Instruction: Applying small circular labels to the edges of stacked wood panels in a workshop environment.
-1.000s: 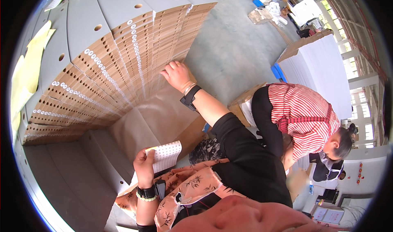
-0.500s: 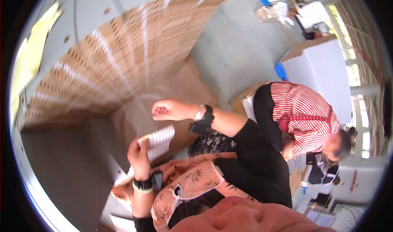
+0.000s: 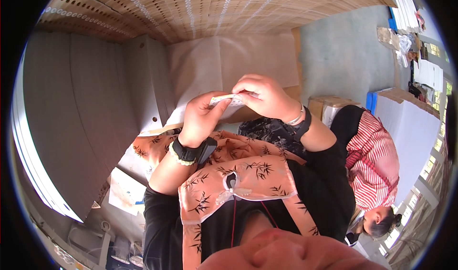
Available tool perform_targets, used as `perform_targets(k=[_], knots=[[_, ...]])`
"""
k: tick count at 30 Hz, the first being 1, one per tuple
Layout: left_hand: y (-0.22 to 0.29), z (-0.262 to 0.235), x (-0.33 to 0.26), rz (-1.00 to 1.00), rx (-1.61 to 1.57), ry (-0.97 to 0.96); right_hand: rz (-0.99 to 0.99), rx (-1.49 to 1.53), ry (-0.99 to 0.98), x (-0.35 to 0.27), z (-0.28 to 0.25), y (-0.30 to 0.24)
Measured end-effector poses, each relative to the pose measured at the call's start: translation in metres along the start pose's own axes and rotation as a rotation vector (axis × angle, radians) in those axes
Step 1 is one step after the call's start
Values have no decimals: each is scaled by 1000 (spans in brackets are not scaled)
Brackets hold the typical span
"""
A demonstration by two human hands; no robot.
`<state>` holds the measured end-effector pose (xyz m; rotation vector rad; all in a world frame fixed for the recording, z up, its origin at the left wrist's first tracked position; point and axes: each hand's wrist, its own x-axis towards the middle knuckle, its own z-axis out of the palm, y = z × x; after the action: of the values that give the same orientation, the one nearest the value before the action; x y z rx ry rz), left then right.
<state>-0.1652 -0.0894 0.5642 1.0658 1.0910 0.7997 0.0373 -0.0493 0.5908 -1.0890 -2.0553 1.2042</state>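
Together, both hands [image 3: 199, 118] on wht dotted sheet [image 3: 233, 101], nr peach apron [image 3: 253, 174]

Both arms are bent at the elbow, bringing the hands together in front of the chest. The left forearm [image 3: 164, 175] slants up and rightward, its wrist [image 3: 188, 143] almost in line with the left hand [image 3: 202, 118]. That hand is curled, its thumb [image 3: 221, 108] angled up toward the bent fingers [image 3: 203, 99] in a pinch. The right forearm [image 3: 316, 132] comes in from the right, slanting up and leftward; the right hand [image 3: 265, 96] sits slightly higher, back upward, fingers arched over and meeting the thumb in a pinch. The two thumb tips lie close together.
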Motion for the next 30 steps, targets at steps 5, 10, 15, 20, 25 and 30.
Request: perform_targets(k=[5,10,15,20,25,30], knots=[[44,32,5,50,281,67,-25,-72,33,-9,-42,-18],[98,111,6,-8,217,104,-128,-148,97,-49,-127,-44],[143,170,-17,-40,131,101,-128,-164,148,-92,-173,-75],[164,202,-26,-21,157,96,-152,-174,197,-118,-200,-92],[183,218,-54,-91,133,107,-116,-179,127,-139,-205,-117],[181,222,-60,-200,-24,125,-221,-202,116,-142,-198,-114]])
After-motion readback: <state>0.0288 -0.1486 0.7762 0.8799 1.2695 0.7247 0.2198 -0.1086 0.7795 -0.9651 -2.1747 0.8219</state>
